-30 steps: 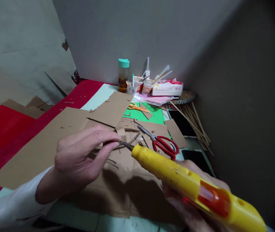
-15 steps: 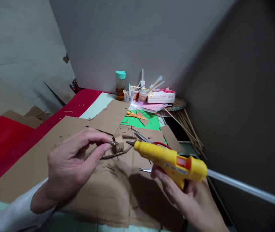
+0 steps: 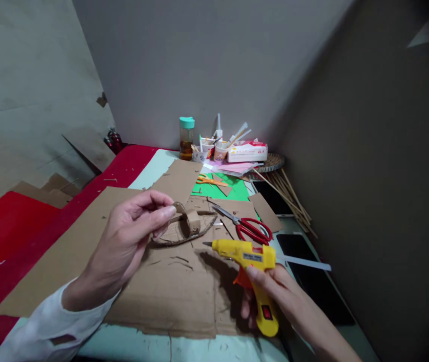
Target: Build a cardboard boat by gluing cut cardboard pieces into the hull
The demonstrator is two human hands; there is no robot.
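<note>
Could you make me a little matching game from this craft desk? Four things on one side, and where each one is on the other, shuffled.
Things:
1. yellow glue gun
2. red scissors
3. teal-capped bottle
4. curled cardboard strip

Places:
a. pinched in the left hand
b. lying untouched, partly on the cardboard sheet
c. standing at the back by the wall
d. gripped in the right hand

Pairs: 1-d, 2-b, 3-c, 4-a
</note>
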